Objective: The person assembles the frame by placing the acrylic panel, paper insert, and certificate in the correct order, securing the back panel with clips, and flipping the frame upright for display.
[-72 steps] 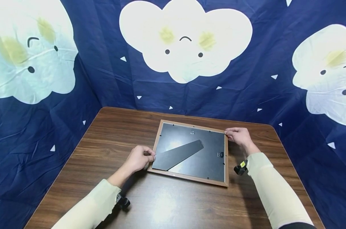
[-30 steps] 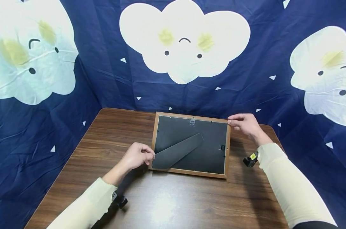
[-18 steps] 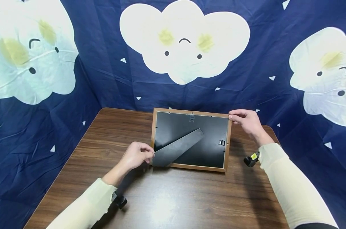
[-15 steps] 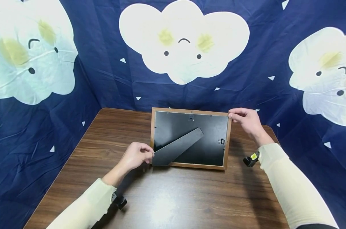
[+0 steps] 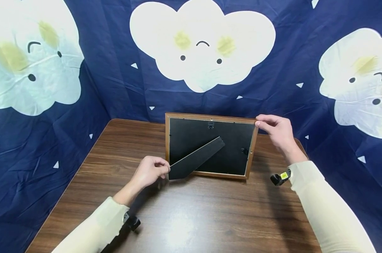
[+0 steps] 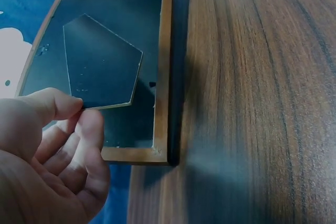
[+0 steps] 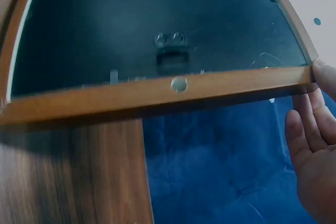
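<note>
A wooden picture frame [image 5: 252, 154] with a black backing board [image 5: 191, 133] stands tilted up on its long lower edge, its back towards me. My left hand [image 5: 151, 170] pinches the wide free end of the black easel stand [image 5: 197, 158] between thumb and fingertips; in the left wrist view the stand [image 6: 102, 64] angles away from the board. The frame's upper right corner is gripped by my right hand [image 5: 277, 131], thumb on the back, as the right wrist view shows with that hand [image 7: 317, 124] at the corner. The front of the frame is hidden.
The frame is on a brown wood-grain table [image 5: 191, 218], near its far edge. Behind hangs a dark blue cloth [image 5: 115, 70] printed with white clouds [image 5: 203, 21]. A metal hanger [image 7: 170, 45] is fixed to the backing board near one side.
The frame lay almost flat earlier; its far edge has risen with my right hand, which moved up and outward. The stand has swung out from the backing while my left hand stayed nearly still.
</note>
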The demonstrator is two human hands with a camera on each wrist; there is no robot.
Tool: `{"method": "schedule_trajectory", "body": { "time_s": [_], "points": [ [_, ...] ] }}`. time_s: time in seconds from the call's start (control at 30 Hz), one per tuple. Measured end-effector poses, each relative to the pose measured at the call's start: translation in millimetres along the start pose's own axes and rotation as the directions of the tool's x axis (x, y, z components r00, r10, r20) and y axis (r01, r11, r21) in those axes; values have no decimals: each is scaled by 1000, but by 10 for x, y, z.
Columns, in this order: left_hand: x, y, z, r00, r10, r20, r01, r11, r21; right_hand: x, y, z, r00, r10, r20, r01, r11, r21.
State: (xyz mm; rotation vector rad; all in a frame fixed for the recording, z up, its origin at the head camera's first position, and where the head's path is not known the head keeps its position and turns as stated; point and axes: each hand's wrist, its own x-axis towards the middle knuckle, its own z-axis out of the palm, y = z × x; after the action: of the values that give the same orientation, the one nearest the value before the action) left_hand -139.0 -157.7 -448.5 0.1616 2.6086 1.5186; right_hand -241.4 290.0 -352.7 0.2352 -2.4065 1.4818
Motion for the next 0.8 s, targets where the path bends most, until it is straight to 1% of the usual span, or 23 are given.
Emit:
{"method": "schedule_trajectory", "body": {
  "time_s": [0.17, 0.33, 0.47, 0.63, 0.73, 0.8],
  "points": [
    [10, 3, 24, 1000, 12, -9, -12, 1000, 5, -28, -28, -37, 1000, -18, -10, 18, 1000, -1],
    [3, -25, 62, 1000, 26, 4, -26, 1000, 8, -72, -3, -85, 999, -29, 16, 29, 999, -34],
    [2, -59, 89, 999, 37, 16, -37, 999, -1, -115, 2, -110, 998, -60, 29, 62, 997, -48],
    [-3, -91, 102, 999, 46, 21, -46, 999, -3, -175, -8, -131, 993, -114, 45, 115, 993, -24],
    [-11, -99, 102, 999, 40, 32, -40, 999, 1, -215, -8, -130, 991, -124, 50, 124, 992, 2],
    [-14, -107, 101, 999, 36, 36, -36, 999, 2, -238, -4, -122, 992, -118, 48, 116, 993, 27]
  ]
}}
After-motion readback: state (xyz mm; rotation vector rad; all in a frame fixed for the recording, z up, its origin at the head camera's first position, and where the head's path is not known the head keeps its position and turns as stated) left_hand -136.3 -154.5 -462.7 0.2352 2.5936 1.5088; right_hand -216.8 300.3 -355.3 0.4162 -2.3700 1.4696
